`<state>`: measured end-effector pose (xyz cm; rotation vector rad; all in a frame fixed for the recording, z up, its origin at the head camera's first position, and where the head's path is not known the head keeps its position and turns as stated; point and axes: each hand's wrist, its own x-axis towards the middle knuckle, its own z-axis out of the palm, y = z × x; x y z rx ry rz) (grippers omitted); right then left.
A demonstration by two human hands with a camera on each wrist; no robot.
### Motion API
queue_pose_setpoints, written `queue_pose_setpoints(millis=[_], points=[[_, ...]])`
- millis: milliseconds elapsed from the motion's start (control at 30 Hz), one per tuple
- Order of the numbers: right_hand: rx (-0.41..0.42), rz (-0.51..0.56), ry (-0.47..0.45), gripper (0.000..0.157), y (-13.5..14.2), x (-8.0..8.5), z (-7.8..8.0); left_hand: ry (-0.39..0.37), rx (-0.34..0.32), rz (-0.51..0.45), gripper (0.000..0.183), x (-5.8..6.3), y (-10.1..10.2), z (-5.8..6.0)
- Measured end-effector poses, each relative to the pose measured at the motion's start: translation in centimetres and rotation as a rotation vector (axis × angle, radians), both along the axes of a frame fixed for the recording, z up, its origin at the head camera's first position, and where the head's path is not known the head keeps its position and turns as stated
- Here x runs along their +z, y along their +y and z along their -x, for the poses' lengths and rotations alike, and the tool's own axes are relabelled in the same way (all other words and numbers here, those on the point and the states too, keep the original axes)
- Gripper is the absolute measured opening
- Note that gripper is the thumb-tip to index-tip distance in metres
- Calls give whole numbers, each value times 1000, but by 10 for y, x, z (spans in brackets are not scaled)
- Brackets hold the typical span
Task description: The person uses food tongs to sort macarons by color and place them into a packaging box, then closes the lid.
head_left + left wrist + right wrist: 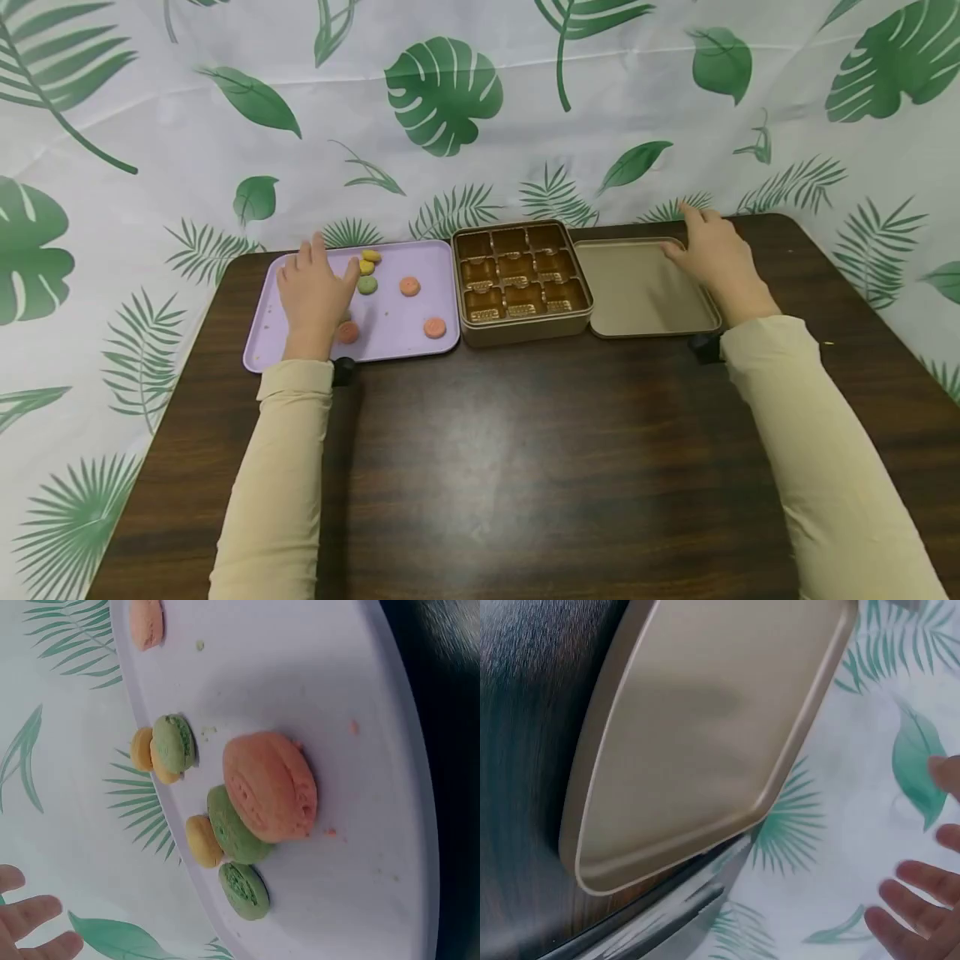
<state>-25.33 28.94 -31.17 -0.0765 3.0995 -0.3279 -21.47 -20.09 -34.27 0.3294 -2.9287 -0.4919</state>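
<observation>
My left hand (311,292) hovers over a lilac tray (397,342), fingers spread and holding nothing. Orange-pink macarons (409,287), a green macaron (367,285) and yellow macarons (371,257) lie on it; my hand covers part of the tray. The left wrist view shows an orange macaron (262,784) leaning against a green macaron (231,829), with others along the far rim. Above a shallow gold lid (630,292), my right hand (716,254) is raised with loose fingers and nothing in it. The lid's hollow side faces up in the right wrist view.
Between tray and lid stands a gold square tin (527,332), its brown plastic insert (515,268) divided into several compartments. All of this sits along the back of a dark wooden table (480,467). A white leaf-print cloth (510,100) hangs behind.
</observation>
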Motion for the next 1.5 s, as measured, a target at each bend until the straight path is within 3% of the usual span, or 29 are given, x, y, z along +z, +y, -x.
queue_pose_setpoints(millis=[300,633,867,1067,1500], points=[[-58,21,-50,61,34,-4,-11,126,62,-100,54,0,-21,-11],[-122,59,-135,71,76,-25,-24,161,107,-170,46,-7,-51,-26],[-126,46,-106,68,92,-37,-30,164,133,-263,44,-15,-74,-29],[-161,60,-77,65,99,-46,-34,109,175,-375,45,-24,-93,-33],[-178,49,-212,86,109,-55,-40,-52,263,-541,50,-43,-117,-46]])
